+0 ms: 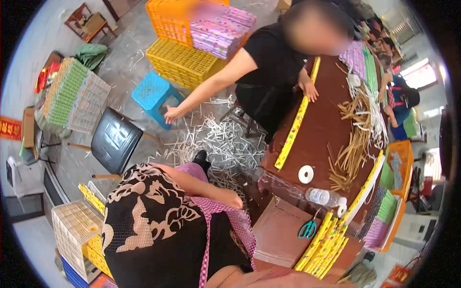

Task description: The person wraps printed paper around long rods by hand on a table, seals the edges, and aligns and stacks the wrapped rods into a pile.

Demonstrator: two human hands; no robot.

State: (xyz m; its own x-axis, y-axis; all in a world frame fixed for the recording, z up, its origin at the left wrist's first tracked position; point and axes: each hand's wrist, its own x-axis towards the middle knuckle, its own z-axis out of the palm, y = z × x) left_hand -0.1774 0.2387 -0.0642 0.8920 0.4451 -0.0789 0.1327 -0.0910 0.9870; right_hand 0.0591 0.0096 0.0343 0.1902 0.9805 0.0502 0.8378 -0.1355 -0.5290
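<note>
My left arm (206, 185) reaches across the pink checked apron (242, 225) and ends in a rounded shape beside the brown table; no separate fingers show there. My right hand is outside the view; only blurred skin and cloth show at the bottom edge. Nearest to me on the table are a brown board (281, 233), teal-handled scissors (307, 229) and a bundle of yellow patterned strips (324, 247). A clear plastic bottle (324, 197) lies beyond them, near a white tape roll (305, 174).
Across the table corner, a co-worker in black rests one hand (309, 91) on a long yellow strip (297, 122). Brown paper strips (353, 153) lie along the table. White scraps (223, 144) litter the floor near a blue stool (156, 96) and a black chair (115, 139).
</note>
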